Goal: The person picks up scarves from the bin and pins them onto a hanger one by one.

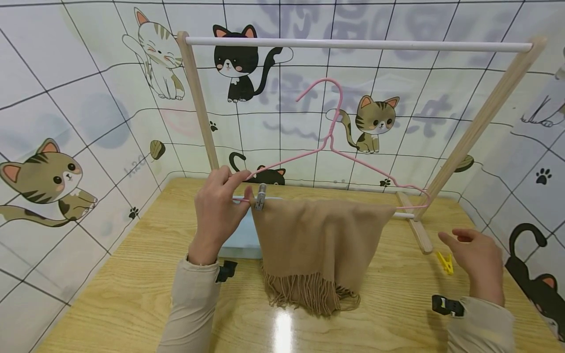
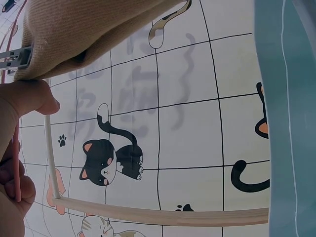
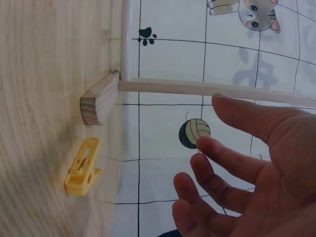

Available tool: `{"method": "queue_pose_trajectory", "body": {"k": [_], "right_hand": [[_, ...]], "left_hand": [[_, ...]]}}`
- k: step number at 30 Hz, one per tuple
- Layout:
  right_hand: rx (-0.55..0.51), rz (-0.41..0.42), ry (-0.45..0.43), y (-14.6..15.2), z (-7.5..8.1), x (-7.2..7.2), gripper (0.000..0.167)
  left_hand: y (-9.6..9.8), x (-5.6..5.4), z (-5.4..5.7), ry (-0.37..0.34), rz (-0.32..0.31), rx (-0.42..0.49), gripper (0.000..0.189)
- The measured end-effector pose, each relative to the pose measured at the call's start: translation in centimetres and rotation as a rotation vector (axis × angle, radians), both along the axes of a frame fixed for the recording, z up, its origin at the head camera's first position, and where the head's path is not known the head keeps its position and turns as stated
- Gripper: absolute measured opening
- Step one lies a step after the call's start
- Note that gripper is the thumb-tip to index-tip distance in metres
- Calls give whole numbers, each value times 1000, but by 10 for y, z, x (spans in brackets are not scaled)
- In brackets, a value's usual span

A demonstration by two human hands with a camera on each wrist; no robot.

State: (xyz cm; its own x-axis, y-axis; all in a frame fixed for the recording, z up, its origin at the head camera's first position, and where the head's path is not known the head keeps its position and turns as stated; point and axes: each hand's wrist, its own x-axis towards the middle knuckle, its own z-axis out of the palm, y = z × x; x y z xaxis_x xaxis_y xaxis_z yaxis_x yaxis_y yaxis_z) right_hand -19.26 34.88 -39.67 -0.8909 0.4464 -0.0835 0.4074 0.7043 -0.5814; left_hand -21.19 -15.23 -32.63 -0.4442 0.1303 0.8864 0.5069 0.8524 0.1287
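My left hand [image 1: 220, 208] grips the left end of a pink wire hanger [image 1: 293, 159], held up off the table. Over the hanger's lower bar hangs a tan fringed scarf [image 1: 322, 240]. A grey clothespin [image 1: 261, 197] clamps the scarf's upper left corner, right beside my left thumb; the left wrist view also shows this pin at its edge. My right hand [image 1: 476, 260] is in the air at the right, fingers loosely bent and holding nothing. Close to it on the table lies a yellow clothespin [image 1: 446, 263], seen below the rack's foot in the right wrist view [image 3: 83, 170].
A wooden rack with a white top rail [image 1: 353, 45] stands behind the hanger, its right foot [image 1: 420, 235] on the wood-grain table [image 1: 145, 274]. Behind the scarf sits a light blue box-like object [image 1: 240, 240], partly hidden. Cat-print sheeting encloses the back and sides.
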Motion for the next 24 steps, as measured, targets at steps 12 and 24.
{"method": "queue_pose_trajectory", "body": {"k": [12, 24], "right_hand": [[-17, -18, -137, 7, -9, -4, 84], [-5, 41, -199, 15, -22, -5, 84]], "left_hand": [[0, -1, -1, -4, 0, 4, 27], [1, -1, 0, -8, -6, 4, 27]]}}
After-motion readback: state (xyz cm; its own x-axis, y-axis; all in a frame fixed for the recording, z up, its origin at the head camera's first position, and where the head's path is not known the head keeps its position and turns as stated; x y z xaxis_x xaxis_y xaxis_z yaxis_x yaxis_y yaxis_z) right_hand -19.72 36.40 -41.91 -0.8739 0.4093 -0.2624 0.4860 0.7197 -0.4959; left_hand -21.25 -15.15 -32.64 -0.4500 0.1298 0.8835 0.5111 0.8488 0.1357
